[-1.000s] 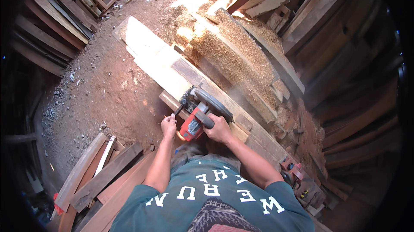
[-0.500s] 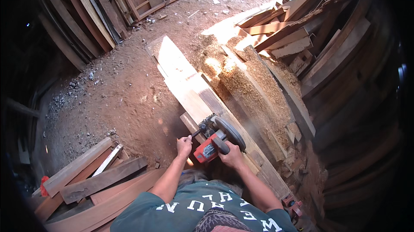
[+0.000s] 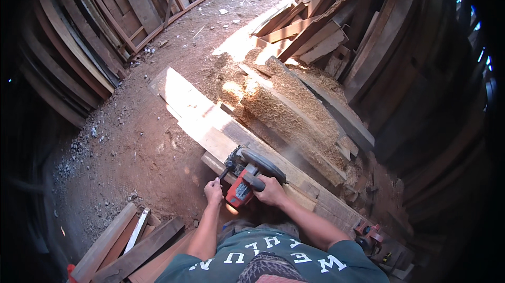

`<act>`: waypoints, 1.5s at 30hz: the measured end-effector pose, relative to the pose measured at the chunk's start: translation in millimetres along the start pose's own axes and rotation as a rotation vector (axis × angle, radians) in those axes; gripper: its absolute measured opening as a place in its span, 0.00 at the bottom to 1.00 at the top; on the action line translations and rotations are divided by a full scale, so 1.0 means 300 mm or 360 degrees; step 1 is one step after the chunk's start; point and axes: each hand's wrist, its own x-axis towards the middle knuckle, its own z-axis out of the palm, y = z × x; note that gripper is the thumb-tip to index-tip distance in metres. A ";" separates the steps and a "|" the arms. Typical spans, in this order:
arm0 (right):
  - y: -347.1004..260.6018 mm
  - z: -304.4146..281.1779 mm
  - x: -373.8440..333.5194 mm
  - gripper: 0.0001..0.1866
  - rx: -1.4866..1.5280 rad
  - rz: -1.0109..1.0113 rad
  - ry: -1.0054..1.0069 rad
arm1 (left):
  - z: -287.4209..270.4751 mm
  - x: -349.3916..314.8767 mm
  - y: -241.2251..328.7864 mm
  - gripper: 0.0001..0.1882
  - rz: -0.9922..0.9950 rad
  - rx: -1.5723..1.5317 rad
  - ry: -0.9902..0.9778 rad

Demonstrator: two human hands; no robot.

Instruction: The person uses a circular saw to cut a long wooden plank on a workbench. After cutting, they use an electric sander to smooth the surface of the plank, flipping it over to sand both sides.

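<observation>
"What bounds the room on the left?"

"Upright planks (image 3: 79, 36) at the far left, a low stack (image 3: 118, 249) at the near left. Between them and the board (image 3: 205, 114) lies a broad stretch of floor (image 3: 142, 151), so there is open room along the board's left edge. Only a block (image 3: 212, 162) juts out from under that edge, just beside the saw (image 3: 241, 191)."

"And the saw itself?"

"About midway along the board, which slants from far left to near right. Its round guard sits over the board; its red body overhangs the left edge, toward the person."

"Past the right edge?"

"Tight. Sawdust (image 3: 294, 120) is heaped over lengths of wood alongside, with a pile (image 3: 315, 38) beyond its far side. A red tool (image 3: 370, 235) is at the board's near end."

"Now the grips."

"The left grip (image 3: 213, 191) is curled closed on the black side handle (image 3: 225, 172), off the board's left edge. The right grip (image 3: 272, 190) is wrapped round the dark rear handle (image 3: 255, 182); how its fingers lie underneath, I cannot tell."

"Anything touching the forearms?"

"Both look clear of the stack and the red tool."
</observation>
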 end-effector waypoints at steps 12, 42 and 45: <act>-0.063 0.013 0.065 0.15 0.0005 -0.0009 -0.0031 | -0.017 0.144 -0.083 0.20 0.0083 -0.0028 0.0039; -0.110 0.084 0.210 0.14 -0.0017 -0.0008 0.0001 | -0.081 0.230 0.050 0.21 0.0061 -0.0025 0.0044; -0.114 0.096 0.225 0.14 0.0006 -0.0025 0.0017 | -0.094 0.241 0.050 0.21 0.0078 -0.0050 0.0047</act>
